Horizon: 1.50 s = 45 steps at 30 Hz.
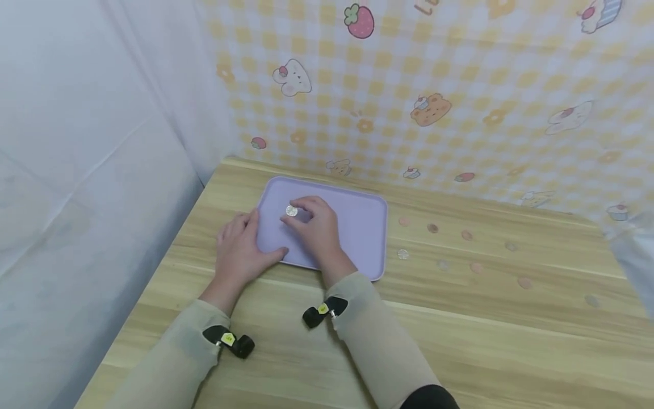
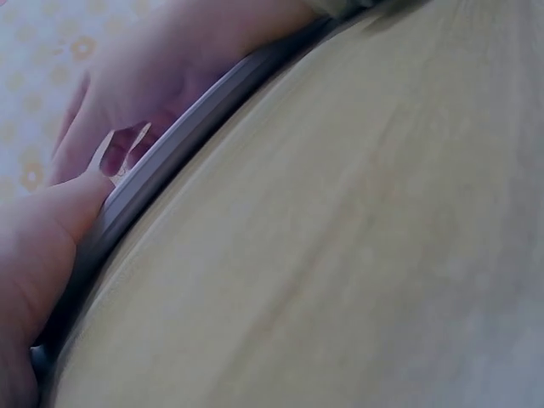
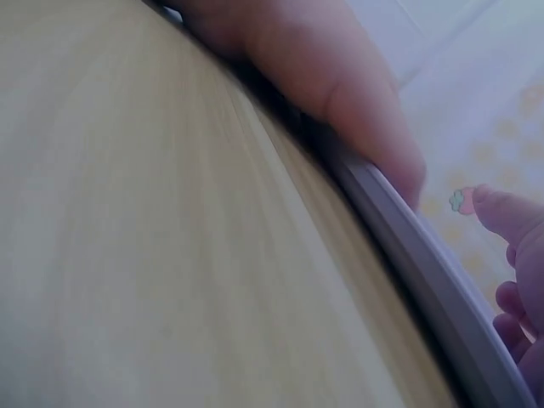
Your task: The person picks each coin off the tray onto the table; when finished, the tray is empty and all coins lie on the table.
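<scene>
In the head view my right hand [image 1: 318,230] is over a pale purple tray [image 1: 360,233], pinching a silver coin [image 1: 292,211] between thumb and forefinger. The coin's flat face shows above the tray's left part. My left hand [image 1: 240,244] holds the tray's near left corner, its thumb over the front rim and its forefinger at the left rim. The left wrist view has the left thumb [image 2: 68,208] against the tray rim [image 2: 161,157], with the right hand behind. From the right wrist, the left thumb [image 3: 374,127] lies across the rim.
Right of the tray, several coins lie spread on the wooden table [image 1: 286,352], among them a silver coin [image 1: 402,254] and a dark copper coin [image 1: 432,228]. A yellow checked cloth [image 1: 388,85] hangs behind the table; a white cloth [image 1: 92,170] hangs at the left.
</scene>
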### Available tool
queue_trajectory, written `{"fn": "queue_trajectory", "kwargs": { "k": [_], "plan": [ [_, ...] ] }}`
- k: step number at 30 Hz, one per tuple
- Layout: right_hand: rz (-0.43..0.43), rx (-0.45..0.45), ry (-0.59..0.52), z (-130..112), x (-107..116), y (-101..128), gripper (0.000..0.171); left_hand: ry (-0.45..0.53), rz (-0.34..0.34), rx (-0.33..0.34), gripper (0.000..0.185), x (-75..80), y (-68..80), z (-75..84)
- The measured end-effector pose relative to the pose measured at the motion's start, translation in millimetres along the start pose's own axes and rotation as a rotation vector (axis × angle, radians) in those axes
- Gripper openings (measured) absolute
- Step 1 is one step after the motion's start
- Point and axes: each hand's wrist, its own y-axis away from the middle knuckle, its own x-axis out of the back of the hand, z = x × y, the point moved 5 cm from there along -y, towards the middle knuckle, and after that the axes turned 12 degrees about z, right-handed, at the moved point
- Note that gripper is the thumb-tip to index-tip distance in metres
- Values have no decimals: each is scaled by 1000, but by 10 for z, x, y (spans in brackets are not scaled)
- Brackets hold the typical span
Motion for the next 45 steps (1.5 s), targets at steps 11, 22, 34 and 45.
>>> {"fn": "queue_trajectory", "kwargs": {
  "k": [11,22,34,45],
  "plan": [
    [105,19,71,180,449,17,34,-7,-15,9,118,-9,14,-10],
    [95,-1,91,442,930,-31,34,5,-3,8,117,14,48,14],
    [96,164,103,669,1520,-28,39,19,-12,25,118,10,88,9],
    [224,52,163,1076,2429,-3,35,6,-15,22,119,-12,70,31]
  ]
}}
